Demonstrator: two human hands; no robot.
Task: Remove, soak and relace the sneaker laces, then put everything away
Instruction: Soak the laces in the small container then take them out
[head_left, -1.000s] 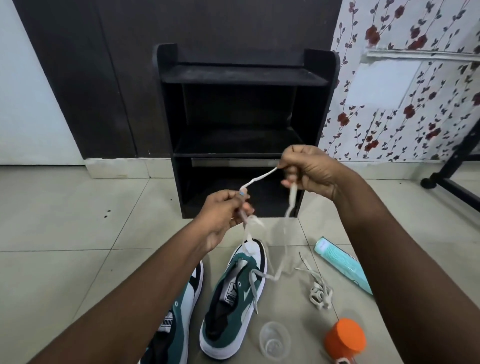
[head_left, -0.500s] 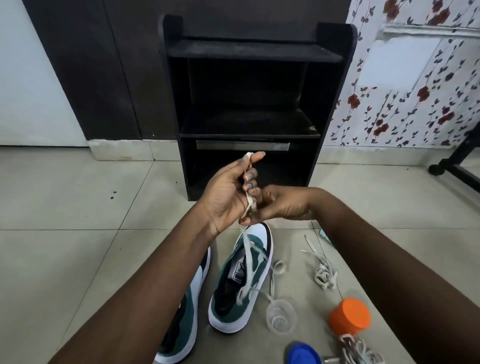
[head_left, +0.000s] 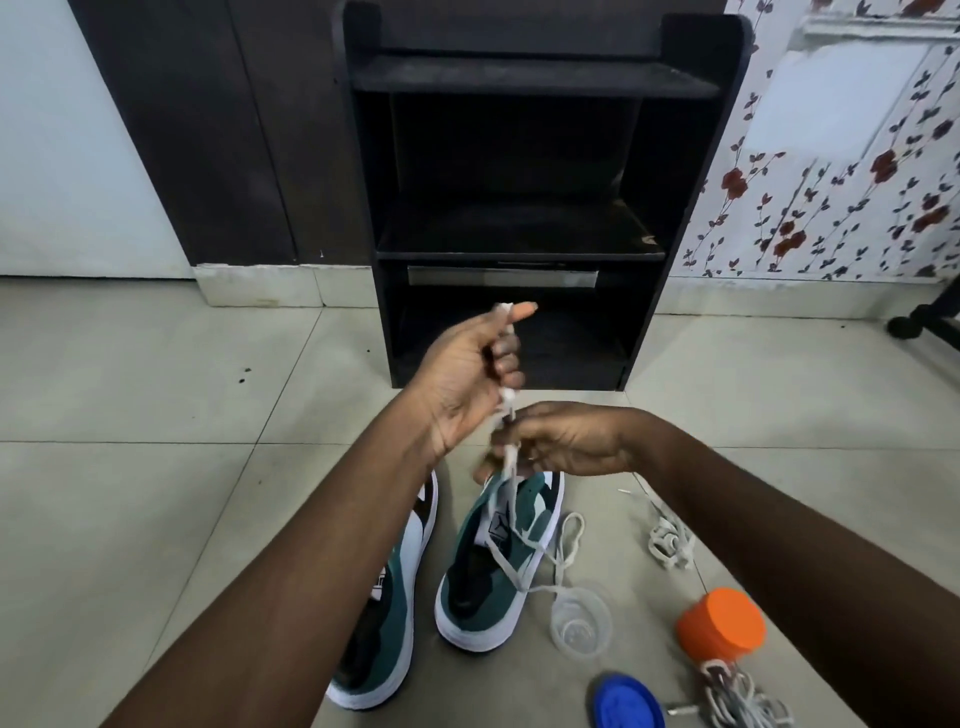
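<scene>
Lace: long white flat shoelace (head_left: 511, 470), running from the hands down across the right green-and-white suede sneaker (head_left: 498, 561) on the tiled floor (head_left: 130, 467).
Left hand (head_left: 467, 374): raised, fingers curled round the lace's upper end.
Right hand (head_left: 566, 441): just below, pinching the lace.
Nearby: second green sneaker (head_left: 384, 613); clear plastic cup (head_left: 579, 621); orange cap (head_left: 722, 626).

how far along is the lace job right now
Done: one white lace lies loose in a heap on the tiled floor. In hand: the left hand and right hand both grip a second white lace, which trails over the right green-and-white sneaker. Left: soaking, relacing both sneakers, and putting things on the black shelf unit.
</scene>
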